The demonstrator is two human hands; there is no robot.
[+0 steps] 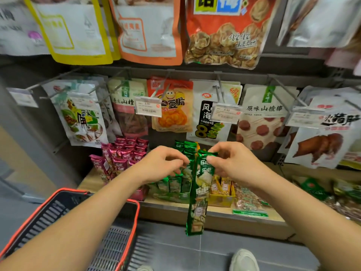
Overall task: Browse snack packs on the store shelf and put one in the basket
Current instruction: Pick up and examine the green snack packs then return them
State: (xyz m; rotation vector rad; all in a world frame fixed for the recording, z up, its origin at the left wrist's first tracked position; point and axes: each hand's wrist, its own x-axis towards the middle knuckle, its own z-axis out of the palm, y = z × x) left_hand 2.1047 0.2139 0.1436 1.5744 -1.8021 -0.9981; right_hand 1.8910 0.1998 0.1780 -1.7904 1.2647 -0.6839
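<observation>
Green snack strip (199, 192) pinched at top by right grip (232, 161), hung below it, off shelf (214, 219). Left grip (164, 163) curled just beside, hold unclear. Basket (136, 210) below-left of grips; picking judged done, placing left.

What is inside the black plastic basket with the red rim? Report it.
In the black plastic basket only slatted walls and floor show, no pack. The left forearm covers part of the inside. The green foil snack strip hangs from the right hand, outside.
</observation>
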